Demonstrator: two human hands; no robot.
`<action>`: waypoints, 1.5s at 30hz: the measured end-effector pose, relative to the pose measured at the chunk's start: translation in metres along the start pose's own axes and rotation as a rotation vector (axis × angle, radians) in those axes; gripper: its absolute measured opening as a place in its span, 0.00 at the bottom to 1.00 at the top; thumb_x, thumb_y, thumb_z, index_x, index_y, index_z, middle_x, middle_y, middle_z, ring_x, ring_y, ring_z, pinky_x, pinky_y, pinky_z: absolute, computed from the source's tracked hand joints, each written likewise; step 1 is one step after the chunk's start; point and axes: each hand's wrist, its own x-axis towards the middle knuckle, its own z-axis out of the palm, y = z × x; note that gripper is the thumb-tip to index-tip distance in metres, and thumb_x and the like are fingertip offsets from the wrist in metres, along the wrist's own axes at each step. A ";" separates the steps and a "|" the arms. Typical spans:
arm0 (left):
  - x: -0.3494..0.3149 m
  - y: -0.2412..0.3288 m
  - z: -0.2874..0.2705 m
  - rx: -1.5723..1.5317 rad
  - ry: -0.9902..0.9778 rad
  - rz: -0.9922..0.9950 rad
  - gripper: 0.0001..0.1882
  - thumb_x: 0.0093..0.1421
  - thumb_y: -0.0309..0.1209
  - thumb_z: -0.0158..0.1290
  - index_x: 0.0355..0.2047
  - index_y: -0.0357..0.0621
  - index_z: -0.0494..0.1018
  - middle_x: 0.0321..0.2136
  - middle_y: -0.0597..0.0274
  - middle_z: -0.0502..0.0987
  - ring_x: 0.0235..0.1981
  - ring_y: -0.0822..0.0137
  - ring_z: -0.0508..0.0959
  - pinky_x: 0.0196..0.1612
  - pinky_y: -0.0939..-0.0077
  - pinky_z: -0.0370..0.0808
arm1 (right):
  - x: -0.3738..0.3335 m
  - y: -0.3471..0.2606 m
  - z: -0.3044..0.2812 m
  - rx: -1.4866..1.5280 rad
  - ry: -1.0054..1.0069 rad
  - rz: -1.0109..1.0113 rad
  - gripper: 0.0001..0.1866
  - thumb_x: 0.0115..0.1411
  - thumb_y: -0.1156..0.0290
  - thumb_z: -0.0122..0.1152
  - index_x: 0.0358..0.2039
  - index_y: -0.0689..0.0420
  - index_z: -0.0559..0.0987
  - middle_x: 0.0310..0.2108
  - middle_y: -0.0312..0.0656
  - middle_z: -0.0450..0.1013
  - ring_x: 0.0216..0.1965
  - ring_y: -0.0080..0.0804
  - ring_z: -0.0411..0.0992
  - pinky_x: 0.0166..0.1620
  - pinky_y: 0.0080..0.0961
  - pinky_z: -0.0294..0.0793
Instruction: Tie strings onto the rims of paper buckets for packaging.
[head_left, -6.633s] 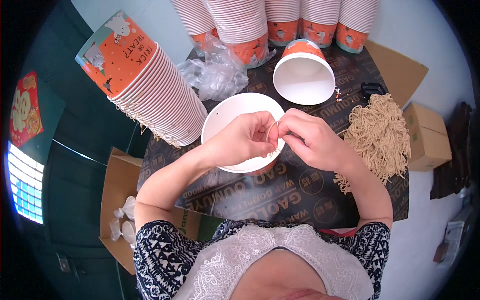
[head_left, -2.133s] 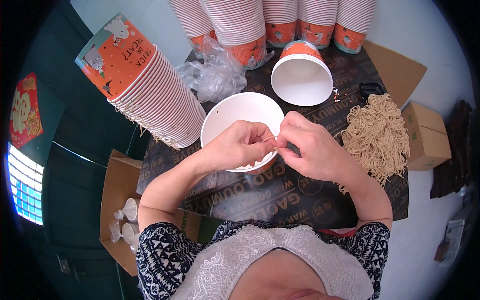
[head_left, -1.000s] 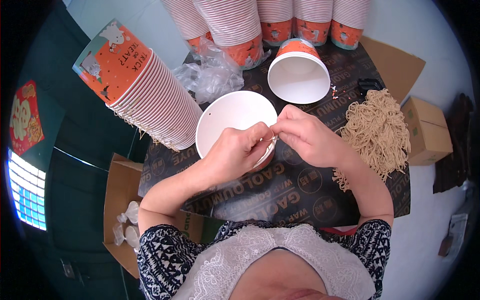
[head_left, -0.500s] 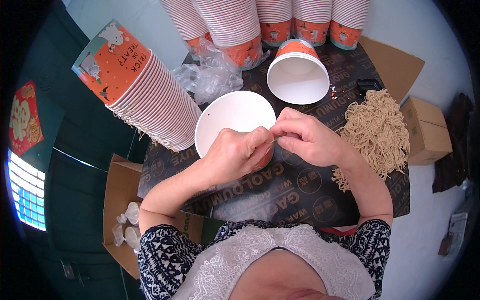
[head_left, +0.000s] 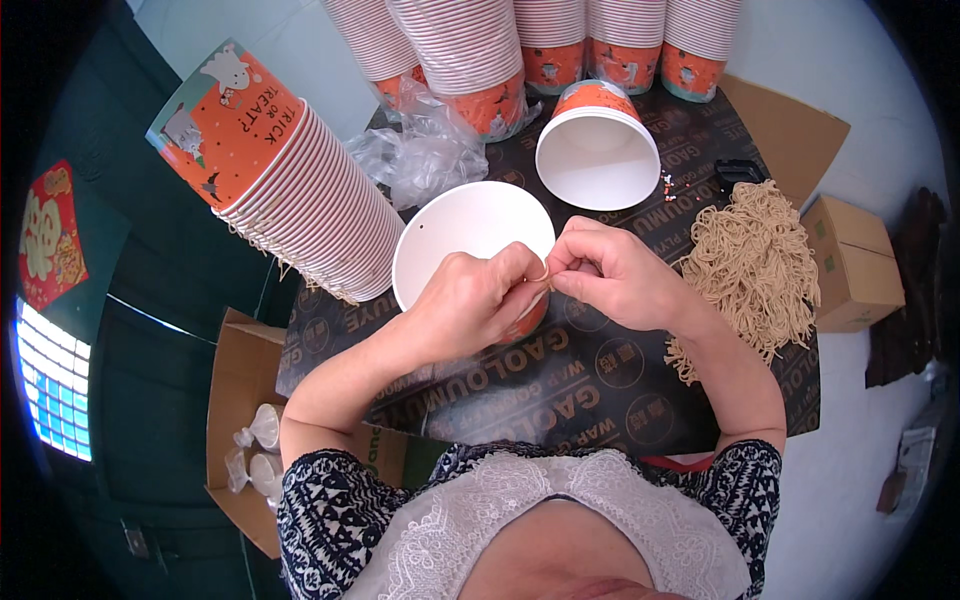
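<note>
Head view: both hands meet in front of me over the near right rim of a white-lined tub (head_left: pixel 450 222). Left hand (head_left: pixel 478 302) is curled, thumb and forefinger pinching a thin pale cord (head_left: pixel 546 273); its other fingers are hidden, so can't tell if they grip the tub. Right hand (head_left: pixel 618 276) is just beside it, fingertips closed on the same cord, which makes a small loop between the hands. Tub stands upright under and beyond my left hand, orange outside, small dark spot on its inner wall. Right of my right hand, near the forearm: heap of tan cords (head_left: pixel 752 262), with a black object (head_left: pixel 738 171) at its far end, too small to identify. Beyond the right hand, a second tub (head_left: pixel 598 158) lies on its side, mouth toward me, tiny beads (head_left: pixel 669 186) beside it. Left of my left hand, a tall tilted stack of nested tubs (head_left: pixel 300 185), cords hanging along its rims. Beyond both hands: crumpled clear plastic (head_left: pixel 430 160) and wrapped tub stacks (head_left: pixel 460 55). Dark printed table (head_left: pixel 590 400) underneath.
</note>
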 end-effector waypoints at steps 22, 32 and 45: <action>0.007 0.002 -0.009 -0.338 -0.169 -0.365 0.05 0.62 0.26 0.55 0.34 0.35 0.73 0.20 0.57 0.78 0.21 0.70 0.78 0.27 0.74 0.73 | -0.005 -0.005 0.007 -0.312 0.128 -0.184 0.03 0.55 0.81 0.59 0.31 0.63 0.75 0.34 0.45 0.67 0.35 0.41 0.71 0.39 0.32 0.71; 0.013 0.006 -0.017 -0.435 -0.234 -0.497 0.06 0.65 0.25 0.52 0.33 0.34 0.74 0.17 0.63 0.75 0.20 0.77 0.74 0.25 0.79 0.71 | -0.009 -0.010 0.007 -0.401 0.121 -0.237 0.02 0.59 0.77 0.56 0.33 0.62 0.74 0.35 0.46 0.66 0.33 0.47 0.73 0.36 0.40 0.72; 0.010 0.000 -0.012 -0.434 -0.199 -0.454 0.06 0.67 0.27 0.50 0.34 0.38 0.72 0.15 0.71 0.72 0.15 0.84 0.66 0.17 0.86 0.60 | -0.014 -0.020 0.006 -0.461 0.069 -0.176 0.07 0.56 0.73 0.62 0.31 0.62 0.73 0.36 0.45 0.66 0.33 0.44 0.73 0.35 0.39 0.73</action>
